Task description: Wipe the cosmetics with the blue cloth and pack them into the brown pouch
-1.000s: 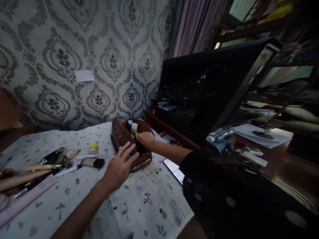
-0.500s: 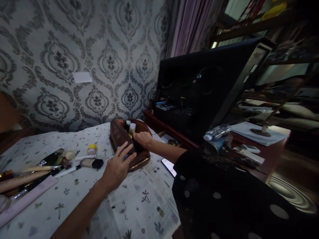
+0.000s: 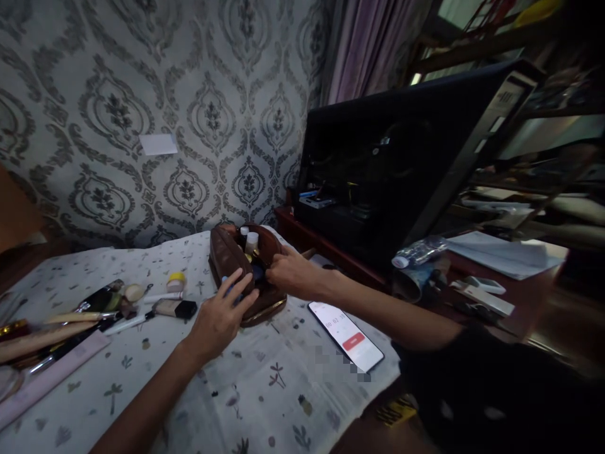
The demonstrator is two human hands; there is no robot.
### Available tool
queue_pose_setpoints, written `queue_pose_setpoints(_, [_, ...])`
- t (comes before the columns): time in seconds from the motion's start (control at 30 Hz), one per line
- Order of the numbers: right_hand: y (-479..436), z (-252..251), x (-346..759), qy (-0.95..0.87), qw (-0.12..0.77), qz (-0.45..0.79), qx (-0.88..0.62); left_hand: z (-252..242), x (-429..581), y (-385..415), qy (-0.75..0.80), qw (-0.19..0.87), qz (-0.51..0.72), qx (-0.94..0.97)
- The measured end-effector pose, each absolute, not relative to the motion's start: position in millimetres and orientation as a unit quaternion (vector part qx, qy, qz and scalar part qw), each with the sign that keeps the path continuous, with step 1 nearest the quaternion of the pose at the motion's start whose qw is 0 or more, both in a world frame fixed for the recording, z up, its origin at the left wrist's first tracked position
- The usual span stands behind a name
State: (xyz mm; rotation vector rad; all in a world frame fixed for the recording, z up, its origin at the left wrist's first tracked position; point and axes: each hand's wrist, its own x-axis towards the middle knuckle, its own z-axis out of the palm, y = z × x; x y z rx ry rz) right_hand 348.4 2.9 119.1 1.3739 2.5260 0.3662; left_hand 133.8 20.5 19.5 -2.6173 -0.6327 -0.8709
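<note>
A brown pouch stands open on a newspaper-covered table, with small bottles upright inside it. My left hand rests on the pouch's near side, fingers spread over its edge and over something blue. My right hand is at the pouch's right rim, fingers curled on the rim near a dark round item in the opening. What those fingers pinch is too dark to make out.
Brushes, tubes and a yellow-capped jar lie left of the pouch. A lit phone lies on the newspaper to the right. A black open case stands on a wooden shelf, with a plastic bottle beside it.
My right hand has drawn back from inside the pouch to its right rim, and my arm has lowered, uncovering the phone. My left hand stays on the pouch.
</note>
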Motion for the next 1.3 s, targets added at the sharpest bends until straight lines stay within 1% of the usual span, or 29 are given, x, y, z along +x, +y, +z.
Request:
queue_pose_setpoints(0.17, [-32,106,359,0.865,0.117,0.112,0.474,25,131,21,-0.214,0.202,-0.291,-0.91])
queue_pose_setpoints(0.27, [-40,102,361,0.868,0.114,0.107,0.471,29,129,19,-0.217,0.218,-0.283,-0.908])
queue_pose_setpoints(0.37, [-44,101,361,0.865,0.114,0.093,0.479,33,128,17,-0.214,0.256,-0.269,-0.903])
queue_pose_setpoints(0.5, [-45,98,363,0.87,0.091,0.088,0.477,37,125,15,-0.211,0.3,-0.246,-0.897])
queue_pose_setpoints(0.67, [-46,95,363,0.876,0.064,0.079,0.471,39,122,14,-0.211,0.321,-0.238,-0.892])
queue_pose_setpoints(0.8, [-49,94,362,0.876,0.053,0.09,0.471,38,121,12,-0.225,0.32,-0.231,-0.891])
queue_pose_setpoints(0.93, [-53,82,360,0.869,0.034,0.11,0.481,36,123,11,-0.23,0.296,-0.23,-0.898])
queue_pose_setpoints(1.07, [-57,67,358,0.865,-0.008,0.111,0.489,35,122,8,-0.239,0.274,-0.218,-0.906])
queue_pose_setpoints(1.2, [-61,58,357,0.857,-0.049,0.094,0.503,29,113,3,-0.25,0.237,-0.239,-0.908])
queue_pose_setpoints(1.3, [-64,53,357,0.85,-0.106,0.094,0.508,18,97,-1,-0.263,0.211,-0.242,-0.91])
